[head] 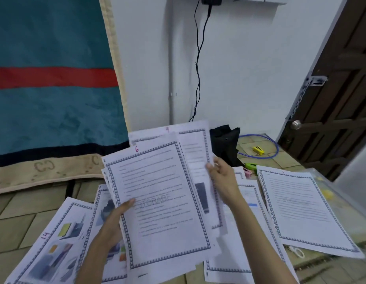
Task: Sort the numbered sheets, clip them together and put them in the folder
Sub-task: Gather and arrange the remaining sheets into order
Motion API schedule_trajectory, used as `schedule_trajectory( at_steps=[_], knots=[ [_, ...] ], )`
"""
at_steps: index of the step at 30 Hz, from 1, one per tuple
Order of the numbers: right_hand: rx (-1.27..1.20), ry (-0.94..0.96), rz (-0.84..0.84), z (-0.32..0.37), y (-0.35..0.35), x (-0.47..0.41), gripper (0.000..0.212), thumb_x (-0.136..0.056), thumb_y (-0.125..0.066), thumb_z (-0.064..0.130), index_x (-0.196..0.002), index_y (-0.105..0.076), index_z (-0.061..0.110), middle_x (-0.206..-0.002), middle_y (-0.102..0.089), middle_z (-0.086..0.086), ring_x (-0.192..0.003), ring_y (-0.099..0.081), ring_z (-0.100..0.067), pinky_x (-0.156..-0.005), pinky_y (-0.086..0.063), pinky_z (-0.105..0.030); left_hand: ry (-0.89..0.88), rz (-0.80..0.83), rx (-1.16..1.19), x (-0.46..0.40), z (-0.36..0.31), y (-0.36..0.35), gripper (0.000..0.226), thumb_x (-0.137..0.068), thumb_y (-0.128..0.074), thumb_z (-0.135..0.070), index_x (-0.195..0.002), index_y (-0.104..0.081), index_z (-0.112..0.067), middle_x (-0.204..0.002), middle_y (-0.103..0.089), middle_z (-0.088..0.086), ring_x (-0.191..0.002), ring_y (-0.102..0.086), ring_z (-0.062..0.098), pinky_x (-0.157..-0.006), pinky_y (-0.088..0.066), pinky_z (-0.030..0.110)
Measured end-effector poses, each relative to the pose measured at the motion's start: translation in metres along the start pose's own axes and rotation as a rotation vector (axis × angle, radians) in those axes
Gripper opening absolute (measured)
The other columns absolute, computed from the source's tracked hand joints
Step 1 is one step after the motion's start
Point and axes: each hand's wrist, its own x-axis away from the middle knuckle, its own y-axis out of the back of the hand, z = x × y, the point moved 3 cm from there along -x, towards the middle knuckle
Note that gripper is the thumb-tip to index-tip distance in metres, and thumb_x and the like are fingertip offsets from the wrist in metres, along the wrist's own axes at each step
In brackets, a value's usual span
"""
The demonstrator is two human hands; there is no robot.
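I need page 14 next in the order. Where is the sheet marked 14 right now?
In the head view, the sheet marked 14 lies on the tiled floor at the lower left, just left of the left hand, beside another picture sheet.

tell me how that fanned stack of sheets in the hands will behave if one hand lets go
Probably floppy: the stack of sheets is thin loose paper, already fanned. Held only by the left hand at one edge, it would likely droop. With the right hand off, unclipped sheets may slide apart.

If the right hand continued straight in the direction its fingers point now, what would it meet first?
The right hand already grips the held sheets at their right edge. Its fingers point up and left, so it would probably press into that stack first; depth is unclear.
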Motion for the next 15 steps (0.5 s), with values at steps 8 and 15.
schedule_trajectory(
  at_steps=[8, 15],
  knots=[
    [0.009, -0.37, 0.329, -0.022, -0.016, 0.024, 0.052, -0.096, -0.034, 0.052, -0.103, -0.062, 0.008, -0.085, -0.066, 0.001, -0.076, -0.061, -0.017, -0.064, -0.048, -0.022, -0.116, -0.093, 0.047, -0.007, 0.001, 0.017, 0.018, -0.089, -0.055, -0.01, -0.104, -0.062, -0.018, -0.108, -0.065, 0.01, -0.097, -0.061, 0.029, -0.064, -0.06, 0.039],
    [1.04, -0.475, 0.321, -0.107, 0.004, 0.052, 0.064, -0.093, -0.028, 0.057, -0.149, -0.016, 0.027, -0.159, -0.004, -0.012, -0.145, -0.001, -0.037, -0.112, -0.009, -0.063, -0.108, -0.053, 0.041, -0.004, 0.0, 0.01, 0.019, -0.092, -0.052, -0.01, -0.104, -0.062, -0.02, -0.112, -0.064, 0.008, -0.102, -0.059, 0.028, -0.071, -0.057, 0.044]
  ],
)
